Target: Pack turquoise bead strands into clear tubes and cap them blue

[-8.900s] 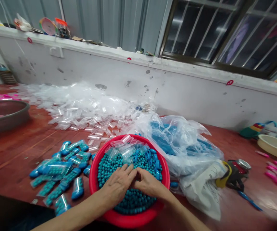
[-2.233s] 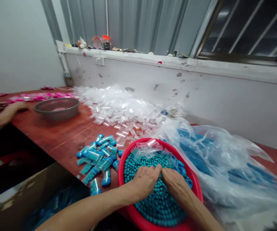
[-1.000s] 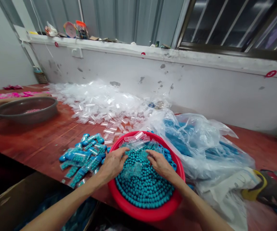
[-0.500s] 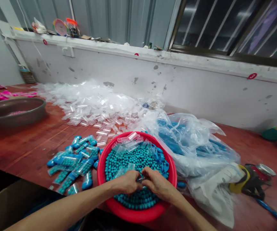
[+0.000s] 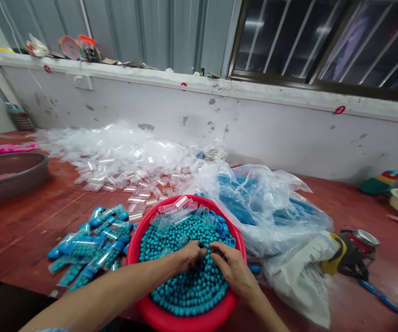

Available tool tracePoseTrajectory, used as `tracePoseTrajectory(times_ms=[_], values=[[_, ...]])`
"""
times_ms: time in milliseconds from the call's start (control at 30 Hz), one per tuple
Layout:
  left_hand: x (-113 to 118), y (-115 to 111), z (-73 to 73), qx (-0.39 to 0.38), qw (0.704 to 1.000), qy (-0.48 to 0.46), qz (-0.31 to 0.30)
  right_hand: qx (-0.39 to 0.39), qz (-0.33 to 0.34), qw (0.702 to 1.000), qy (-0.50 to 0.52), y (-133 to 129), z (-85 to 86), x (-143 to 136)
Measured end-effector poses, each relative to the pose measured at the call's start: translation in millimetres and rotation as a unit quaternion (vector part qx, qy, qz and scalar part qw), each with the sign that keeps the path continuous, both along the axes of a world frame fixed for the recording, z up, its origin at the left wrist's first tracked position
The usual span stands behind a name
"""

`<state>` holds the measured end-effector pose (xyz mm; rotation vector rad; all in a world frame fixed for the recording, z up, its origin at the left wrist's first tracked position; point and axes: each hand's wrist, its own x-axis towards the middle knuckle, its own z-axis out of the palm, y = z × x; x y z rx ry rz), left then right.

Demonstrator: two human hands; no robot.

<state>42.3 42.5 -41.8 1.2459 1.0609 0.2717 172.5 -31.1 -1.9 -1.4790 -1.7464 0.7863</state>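
A red basin [image 5: 134, 249] full of turquoise beads [image 5: 185, 295] stands in front of me. Clear plastic tubes [image 5: 181, 201] lie on the beads at its far side, with blue caps [image 5: 224, 227] at the right. My left hand [image 5: 191, 256] is in the basin, its fingers curled and pressed together low over the beads; whatever they hold is hidden. Just right of it, my right hand [image 5: 233, 267] has thumb and fingers apart, its tips close to the beads, with nothing visible between them. Left of the basin lies a pile of bead-filled tubes with blue caps [image 5: 91, 244].
Behind the basin spreads a large heap of clear tubes [image 5: 126, 157]. A plastic bag of blue pieces [image 5: 264, 198] lies at the right, near a white sack [image 5: 302, 272] and a metal-lidded jar [image 5: 363, 242]. A grey-brown basin [image 5: 29, 173] stands far left.
My view has turned slightly right, so things sit further left. My hands were almost touching at the fingertips; now they are apart, and the right fingers have spread.
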Motion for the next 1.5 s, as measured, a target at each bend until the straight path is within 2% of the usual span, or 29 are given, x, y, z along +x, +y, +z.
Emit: tracePoseTrajectory(times_ms=[167, 267, 333, 400, 500, 567, 633, 733, 867, 933, 1033, 1100, 1200, 1267, 1367, 1433, 1500], values=[[-9, 1, 18.3, -0.035, 0.995, -0.094, 0.015, -0.035, -0.058, 0.982, 0.177, 2, 4.2, 12], [-26, 0, 31.6, -0.042, 0.992, -0.112, 0.032, -0.031, -0.079, 0.979, 0.186, 3, 6.7, 26], [-38, -3, 37.6, -0.041, 0.992, -0.106, 0.055, -0.024, -0.085, 0.988, 0.129, 4, 9.4, 35], [-49, -7, 40.9, -0.034, 0.989, -0.114, 0.083, -0.005, -0.070, 0.997, 0.027, 5, 14.8, 42], [-58, -16, 41.8, -0.065, 0.981, -0.154, 0.101, 0.012, -0.020, 0.987, -0.158, 6, 28.0, 40], [-60, -23, 41.4, -0.106, 0.974, -0.174, 0.100, -0.004, 0.030, 0.959, -0.282, 6, 36.2, 32], [-61, -27, 41.4, -0.132, 0.969, -0.184, 0.103, -0.033, 0.083, 0.911, -0.402, 5, 39.8, 21], [-63, -31, 43.2, -0.137, 0.964, -0.206, 0.096, -0.060, 0.107, 0.849, -0.513, 7, 35.1, 7], [-65, -32, 46.6, -0.117, 0.960, -0.243, 0.079, -0.063, 0.098, 0.835, -0.537, 17, 24.1, -1], [-65, -31, 44.8, -0.096, 0.968, -0.220, 0.075, -0.061, 0.104, 0.838, -0.532, 22, 22.6, -2], [-60, -29, 35.5, -0.070, 0.990, -0.092, 0.077, -0.053, 0.106, 0.846, -0.520, 25, 24.7, -2], [-55, -28, 28.8, -0.065, 0.994, -0.031, 0.076, -0.049, 0.098, 0.851, -0.514, 24, 26.4, -2], [-47, -25, 26.0, -0.060, 0.995, -0.043, 0.064, -0.036, 0.068, 0.882, -0.465, 20, 25.9, 2], [-44, -24, 28.7, -0.047, 0.994, -0.079, 0.055, -0.012, 0.047, 0.921, -0.387, 17, 23.5, 4], [-44, -22, 33.2, -0.029, 0.986, -0.159, 0.030, 0.013, 0.043, 0.977, -0.207, 12, 18.9, 2], [-45, -21, 34.8, 0.003, 0.984, -0.176, 0.009, -0.012, 0.064, 0.995, -0.076, 10, 15.8, -4], [-47, -20, 36.8, 0.060, 0.987, -0.145, 0.020, -0.061, 0.071, 0.995, 0.035, 10, 13.0, -12]])
